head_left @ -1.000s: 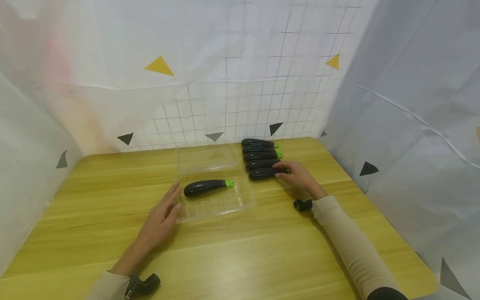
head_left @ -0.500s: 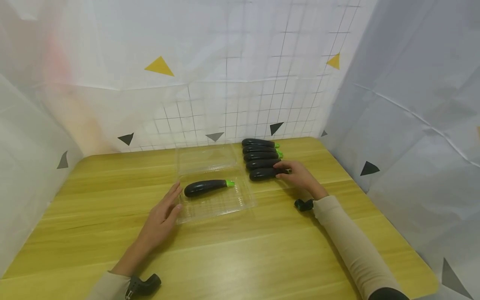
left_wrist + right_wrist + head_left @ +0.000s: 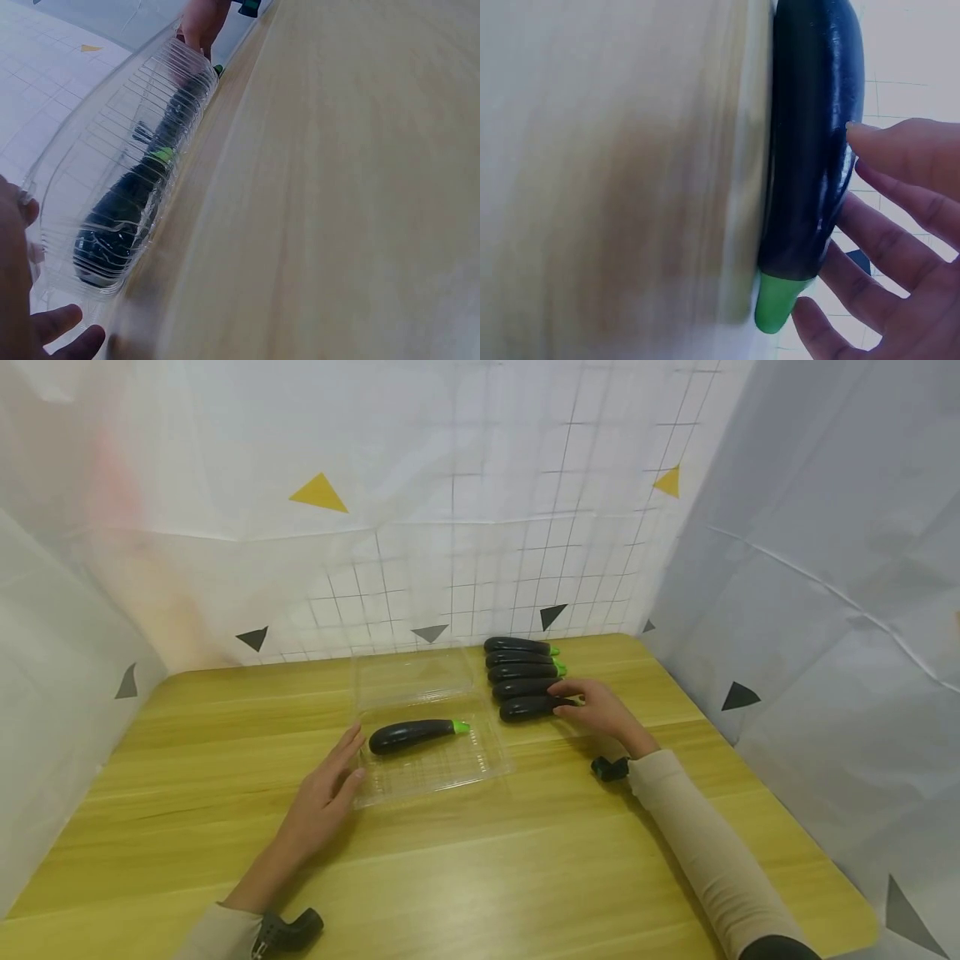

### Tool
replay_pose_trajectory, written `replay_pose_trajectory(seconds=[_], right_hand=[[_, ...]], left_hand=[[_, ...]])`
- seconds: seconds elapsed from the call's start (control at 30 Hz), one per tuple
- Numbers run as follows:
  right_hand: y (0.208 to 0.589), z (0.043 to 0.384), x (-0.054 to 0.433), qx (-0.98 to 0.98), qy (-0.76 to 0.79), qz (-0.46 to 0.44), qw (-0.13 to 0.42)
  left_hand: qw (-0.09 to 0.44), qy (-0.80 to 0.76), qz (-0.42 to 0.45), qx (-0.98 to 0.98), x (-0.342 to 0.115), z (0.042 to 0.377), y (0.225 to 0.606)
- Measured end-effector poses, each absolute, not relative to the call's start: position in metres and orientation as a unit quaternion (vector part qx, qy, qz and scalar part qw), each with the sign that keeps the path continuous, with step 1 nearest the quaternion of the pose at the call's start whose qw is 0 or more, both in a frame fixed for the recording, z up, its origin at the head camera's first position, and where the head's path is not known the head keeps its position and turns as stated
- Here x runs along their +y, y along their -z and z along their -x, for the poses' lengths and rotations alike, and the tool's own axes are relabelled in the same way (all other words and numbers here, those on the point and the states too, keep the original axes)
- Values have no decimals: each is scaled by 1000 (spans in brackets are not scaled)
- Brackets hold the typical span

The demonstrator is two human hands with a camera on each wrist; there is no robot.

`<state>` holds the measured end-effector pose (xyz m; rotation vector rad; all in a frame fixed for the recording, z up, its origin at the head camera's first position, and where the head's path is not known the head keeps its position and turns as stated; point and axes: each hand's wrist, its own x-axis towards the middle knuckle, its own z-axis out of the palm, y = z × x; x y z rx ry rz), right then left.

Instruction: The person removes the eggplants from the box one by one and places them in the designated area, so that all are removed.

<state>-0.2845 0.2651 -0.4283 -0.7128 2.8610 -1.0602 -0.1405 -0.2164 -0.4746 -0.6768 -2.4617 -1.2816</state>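
Note:
A dark purple eggplant [image 3: 411, 737] with a green stem end lies inside an opened clear plastic clamshell box [image 3: 427, 781], its lid laid back toward the wall. My left hand [image 3: 318, 802] rests at the box's left side with fingers extended, touching the rim; in the left wrist view the fingers spread beside the clear wall. To the right, my right hand [image 3: 596, 708] holds the nearest eggplant [image 3: 525, 708] of a row near its stem end. In the right wrist view the thumb touches this eggplant [image 3: 814, 135] and the other fingers reach behind it.
Several more eggplants [image 3: 521, 671] lie stacked side by side behind the held one, stems to the right. The wooden table [image 3: 465, 877] meets a white sheeted back wall [image 3: 405, 577] with grid lines. A grey sheet [image 3: 832, 568] hangs along the right side.

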Motion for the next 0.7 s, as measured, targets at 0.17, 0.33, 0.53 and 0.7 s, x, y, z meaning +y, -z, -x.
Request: replay_pose_trajectory(seconds=[0.17, 0.33, 0.53, 0.7], right_hand=[[424, 282, 263, 909, 346, 233, -5], [420, 282, 259, 909, 350, 225, -20], [411, 279, 253, 902, 366, 225, -43], [401, 273, 243, 898, 370, 231, -54]], left_hand=[[142, 444, 236, -853, -216, 141, 475], [141, 442, 237, -853, -216, 140, 474], [140, 444, 237, -853, -216, 140, 474], [140, 446, 237, -851, -217, 140, 474]])
